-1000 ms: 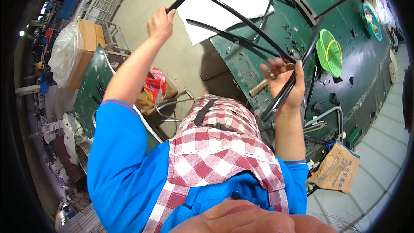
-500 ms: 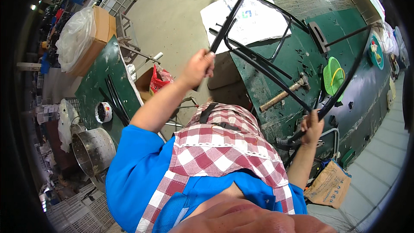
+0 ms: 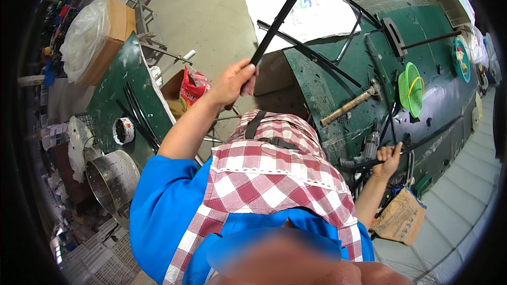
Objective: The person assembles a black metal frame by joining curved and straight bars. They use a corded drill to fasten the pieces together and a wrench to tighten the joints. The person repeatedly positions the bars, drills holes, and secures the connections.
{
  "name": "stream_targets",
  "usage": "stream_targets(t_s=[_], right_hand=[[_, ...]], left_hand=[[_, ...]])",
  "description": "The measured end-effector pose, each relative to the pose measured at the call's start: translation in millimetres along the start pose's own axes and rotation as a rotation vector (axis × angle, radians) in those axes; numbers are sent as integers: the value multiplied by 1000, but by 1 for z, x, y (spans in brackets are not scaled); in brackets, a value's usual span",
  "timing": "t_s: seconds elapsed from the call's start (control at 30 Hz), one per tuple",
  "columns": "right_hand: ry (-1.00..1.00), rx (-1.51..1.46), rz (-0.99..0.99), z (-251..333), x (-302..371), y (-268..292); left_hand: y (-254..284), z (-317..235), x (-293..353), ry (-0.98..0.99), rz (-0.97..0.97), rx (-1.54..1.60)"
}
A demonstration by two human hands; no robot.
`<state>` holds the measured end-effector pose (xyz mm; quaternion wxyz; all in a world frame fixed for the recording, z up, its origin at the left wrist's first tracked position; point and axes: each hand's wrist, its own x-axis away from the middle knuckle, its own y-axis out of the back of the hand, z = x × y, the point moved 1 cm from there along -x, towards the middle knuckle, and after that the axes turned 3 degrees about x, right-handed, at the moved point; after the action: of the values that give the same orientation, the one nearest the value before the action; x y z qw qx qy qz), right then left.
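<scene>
My left hand (image 3: 236, 82) is closed round a long black metal tube (image 3: 281, 21), which slants up and away past the top edge. My right hand (image 3: 388, 161) is closed on another black tube (image 3: 422, 144) low over the right side of the green workbench (image 3: 332, 95). Whether the two tubes join cannot be seen. A hammer (image 3: 348, 106) with a worn wooden handle lies on the bench between my hands. Beyond it, black bent tubing (image 3: 317, 55) rests partly on a white sack (image 3: 303, 13). Close to my right hand stands a grey metal tool or fixture (image 3: 371, 145).
A green plastic basket (image 3: 411, 91), a slotted metal bracket (image 3: 393, 39) and a teal bowl (image 3: 461, 60) sit on the bench among black scraps. At left, a second green table (image 3: 108, 108) carries black strips and a white tub (image 3: 124, 130). Beside it are a perforated metal drum (image 3: 111, 177) and a carton (image 3: 119, 31).
The tube in my left hand has swung nearer and steeper. My right hand has dropped a little, its tube now lower across the bench. The sloping tubes between my hands have shifted out of that place.
</scene>
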<state>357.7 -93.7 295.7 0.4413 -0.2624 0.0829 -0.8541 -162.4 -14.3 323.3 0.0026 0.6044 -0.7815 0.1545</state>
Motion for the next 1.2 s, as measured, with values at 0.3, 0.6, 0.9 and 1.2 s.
stream_targets(t_s=[0.3, 0.6, 0.9, 1.2], right_hand=[[-98, -26, -153, -44, -28, 3], [-123, -463, -340, -55, -112, 67], [46, 731, -683, -131, -117, 93], [528, 822, 849, -56, 40, -186]], left_hand=[[-22, 36, -11, 274, 7, 70], [-13, 50, -2, 176, -233, -196], [-32, 50, 43, 98, -125, -146], [-98, 16, 35, 166, 126, -62]])
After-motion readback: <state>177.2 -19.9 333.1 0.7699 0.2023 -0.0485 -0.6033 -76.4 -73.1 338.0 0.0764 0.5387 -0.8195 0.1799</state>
